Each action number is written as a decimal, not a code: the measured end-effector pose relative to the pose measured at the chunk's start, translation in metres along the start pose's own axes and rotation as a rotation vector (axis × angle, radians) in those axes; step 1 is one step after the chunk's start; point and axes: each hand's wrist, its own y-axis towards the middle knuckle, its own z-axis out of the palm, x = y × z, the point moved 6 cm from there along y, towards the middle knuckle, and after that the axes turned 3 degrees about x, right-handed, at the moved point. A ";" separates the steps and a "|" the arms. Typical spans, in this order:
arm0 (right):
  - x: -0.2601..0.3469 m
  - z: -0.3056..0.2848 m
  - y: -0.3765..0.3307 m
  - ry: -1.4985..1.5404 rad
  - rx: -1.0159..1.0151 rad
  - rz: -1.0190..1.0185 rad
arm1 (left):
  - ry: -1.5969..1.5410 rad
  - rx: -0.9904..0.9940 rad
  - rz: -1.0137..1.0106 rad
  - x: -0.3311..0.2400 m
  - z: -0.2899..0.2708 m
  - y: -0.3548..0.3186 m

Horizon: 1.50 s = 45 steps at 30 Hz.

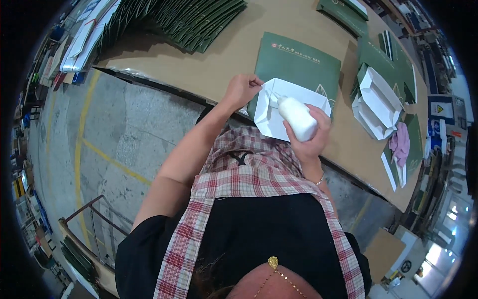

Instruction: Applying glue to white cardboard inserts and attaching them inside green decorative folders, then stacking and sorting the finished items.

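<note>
A green paper bag (pixel 298 62) lies flat on the table before me, its white bottom flaps (pixel 271 122) opened out toward my body. My right hand (pixel 313 132) is wrapped round a white squeeze bottle (pixel 297 117), tilted so that its thin nozzle points at the far left part of the flaps. At the flaps' upper left corner, my left hand (pixel 244 89) has thumb and forefinger pinched together on the white flap edge. Its other fingers are curled in.
Stacked green bags (pixel 199 22) stand at the far left of the brown table (pixel 164 67). More bags with white opened bottoms (pixel 381 102) lie to the right, beside a pink cloth (pixel 399 144). A metal-framed cart (pixel 92 254) holding green pieces stands on the floor at lower left.
</note>
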 end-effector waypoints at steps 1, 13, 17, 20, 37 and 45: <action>-0.001 0.002 0.000 0.003 0.008 0.002 | 0.009 -0.006 0.016 0.001 -0.001 0.000; -0.011 0.015 0.007 -0.074 0.011 -0.034 | 0.030 0.061 -0.018 0.002 0.000 0.005; -0.007 0.018 0.004 -0.050 0.065 -0.015 | 0.083 0.053 -0.023 -0.003 -0.001 0.004; -0.008 0.020 0.006 -0.031 0.071 -0.017 | 0.075 0.061 -0.032 0.003 0.000 0.005; -0.015 0.014 0.014 -0.086 0.037 -0.050 | 0.052 0.046 -0.040 0.003 0.000 0.005; -0.035 -0.026 -0.009 0.151 -0.209 0.389 | 0.048 0.027 0.002 0.005 0.005 0.005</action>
